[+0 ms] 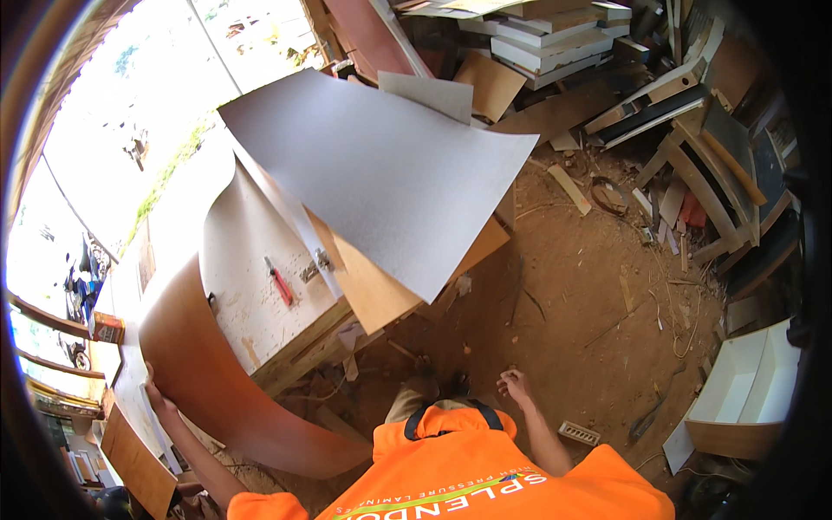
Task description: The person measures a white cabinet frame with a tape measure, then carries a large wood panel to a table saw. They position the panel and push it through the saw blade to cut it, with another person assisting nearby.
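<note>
My left hand (pixel 158 390) grips the edge of a curved brown laminate sheet (pixel 221 373) that bends down beside a pale workbench (pixel 247 329). My right hand (pixel 513 386) hangs over the dirt floor with fingers loosely bent and apart, nothing visible in it. A red-handled cutter (pixel 280 285) and a small metal piece (pixel 309 272) lie on the bench. A large silver-grey sheet (pixel 386 173) rests over tan boards (pixel 364 303) at the bench's far right.
Stacked white boards (pixel 542 54) stand at the back. Wooden offcuts and frames (pixel 711 191) line the right, above a white open box (pixel 741 381). Scraps and a perforated block (pixel 579 432) lie on the dirt floor (pixel 598 286). A tin (pixel 107 328) sits at left.
</note>
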`<action>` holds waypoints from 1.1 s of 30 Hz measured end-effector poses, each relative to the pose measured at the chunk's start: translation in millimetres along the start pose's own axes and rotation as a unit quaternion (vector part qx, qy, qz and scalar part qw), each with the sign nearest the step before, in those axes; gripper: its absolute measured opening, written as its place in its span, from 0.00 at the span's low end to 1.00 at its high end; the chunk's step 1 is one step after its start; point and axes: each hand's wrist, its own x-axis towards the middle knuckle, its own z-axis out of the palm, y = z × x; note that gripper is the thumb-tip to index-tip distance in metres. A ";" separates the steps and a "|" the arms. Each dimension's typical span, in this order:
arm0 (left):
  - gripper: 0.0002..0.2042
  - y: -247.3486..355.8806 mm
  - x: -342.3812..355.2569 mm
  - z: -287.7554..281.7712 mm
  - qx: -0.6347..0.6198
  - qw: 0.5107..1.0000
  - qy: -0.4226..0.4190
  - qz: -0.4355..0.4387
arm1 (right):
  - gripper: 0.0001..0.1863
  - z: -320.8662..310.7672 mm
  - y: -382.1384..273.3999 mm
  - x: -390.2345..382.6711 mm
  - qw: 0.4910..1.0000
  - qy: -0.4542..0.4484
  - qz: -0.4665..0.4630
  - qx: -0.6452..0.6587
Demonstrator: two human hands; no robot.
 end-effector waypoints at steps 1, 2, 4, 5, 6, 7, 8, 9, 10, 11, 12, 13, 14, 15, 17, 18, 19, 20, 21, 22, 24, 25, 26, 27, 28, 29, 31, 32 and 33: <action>0.30 -27.2 -8.0 -2.9 -0.012 1.000 0.009 0.014 | 0.14 0.4 -35.2 9.0 0.998 0.009 -0.026 0.051; 0.30 -55.2 -14.0 -4.5 -0.010 0.999 0.036 0.008 | 0.16 1.2 -74.1 16.6 0.995 0.029 -0.039 0.088; 0.30 -113.1 -28.5 -7.0 -0.008 0.996 0.091 -0.006 | 0.25 3.3 -163.4 34.1 0.977 0.026 -0.120 0.173; 0.30 -139.9 -34.9 -6.2 0.001 0.993 0.117 -0.018 | 0.29 4.1 -208.3 40.0 0.966 0.039 -0.168 0.193; 0.30 -165.2 -39.6 -2.8 0.009 0.989 0.142 -0.029 | 0.32 5.3 -253.2 46.4 0.951 0.054 -0.222 0.206; 0.30 -190.2 -44.7 2.4 0.021 0.985 0.163 -0.046 | 0.33 4.6 -298.1 53.4 0.943 0.067 -0.241 0.220; 0.30 -211.8 -50.4 6.8 0.034 0.980 0.184 -0.061 | 0.33 5.1 -339.2 60.9 0.928 0.059 -0.285 0.234; 0.31 -232.7 -55.7 14.9 0.049 0.975 0.201 -0.078 | 0.30 5.7 -377.9 68.2 0.932 0.084 -0.297 0.192; 0.31 -249.3 -61.9 21.4 0.067 0.970 0.216 -0.095 | 0.29 6.5 -408.7 74.0 0.927 0.081 -0.331 0.154; 0.31 -263.4 -67.5 26.7 0.087 0.963 0.229 -0.113 | 0.27 6.2 -431.2 78.3 0.946 0.060 -0.292 0.129; 0.31 -277.3 -69.5 35.3 0.110 0.956 0.239 -0.129 | 0.27 5.4 -450.8 82.4 0.957 0.026 -0.268 0.106; 0.31 -288.1 -73.8 43.6 0.132 0.948 0.248 -0.148 | 0.28 4.4 -470.0 85.3 0.969 0.002 -0.232 0.080; 0.31 -298.1 -75.6 53.4 0.157 0.939 0.255 -0.168 | 0.24 12.8 -481.9 86.4 0.972 0.020 -0.219 0.086; 0.31 -306.7 -78.0 61.6 0.184 0.928 0.261 -0.191 | 0.22 20.6 -491.3 84.2 0.966 0.002 -0.234 0.110; 0.31 -320.9 -81.2 79.5 0.253 0.900 0.271 -0.231 | 0.19 33.2 -513.2 70.3 0.968 0.012 -0.209 0.137; 0.31 -326.3 -83.0 87.9 0.291 0.881 0.276 -0.250 | 0.17 33.6 -527.8 58.2 0.968 -0.012 -0.204 0.147; 0.31 -330.9 -84.6 95.8 0.331 0.859 0.285 -0.268 | 0.16 34.9 -544.6 45.7 0.964 -0.054 -0.209 0.158; 0.31 -334.2 -85.7 103.6 0.373 0.833 0.291 -0.287 | 0.11 40.9 -560.5 31.9 0.948 -0.110 -0.230 0.193; 0.31 -336.2 -86.3 112.0 0.416 0.804 0.299 -0.303 | 0.07 48.6 -578.0 18.5 0.932 -0.157 -0.247 0.215; 0.31 -337.3 -89.0 120.6 0.457 0.773 0.309 -0.312 | 0.06 57.9 -595.9 6.8 0.921 -0.196 -0.258 0.214; 0.31 -329.6 -98.4 142.6 0.493 0.757 0.343 -0.258 | 0.10 76.2 -631.8 -14.3 0.876 -0.304 -0.272 0.259; 0.31 -316.5 -103.5 156.9 0.480 0.777 0.364 -0.184 | 0.11 86.2 -647.0 -27.2 0.853 -0.359 -0.244 0.288; 0.30 -300.0 -110.7 175.7 0.467 0.793 0.376 -0.110 | 0.23 102.2 -670.1 -38.0 0.826 -0.400 -0.219 0.331; 0.29 -278.8 -115.7 201.3 0.450 0.800 0.393 -0.058 | 0.40 110.5 -685.4 -53.0 0.818 -0.422 -0.175 0.349; 0.28 -254.6 -128.4 228.9 0.433 0.820 0.372 0.049 | 0.52 113.6 -698.7 -64.3 0.805 -0.451 -0.165 0.349; 0.26 -227.1 -150.8 257.8 0.419 0.823 0.373 0.086 | 0.58 114.5 -708.1 -73.6 0.799 -0.456 -0.170 0.354; 0.22 -175.8 -210.2 329.4 0.386 0.811 0.367 0.243 | 0.59 115.8 -724.1 -86.3 0.782 -0.473 -0.161 0.373; 0.22 -159.9 -236.7 375.7 0.343 0.784 0.405 0.322 | 0.60 114.1 -730.9 -86.2 0.764 -0.481 -0.162 0.398; 0.22 -149.8 -264.7 422.6 0.311 0.741 0.420 0.421 | 0.61 111.1 -734.2 -85.1 0.766 -0.488 -0.143 0.394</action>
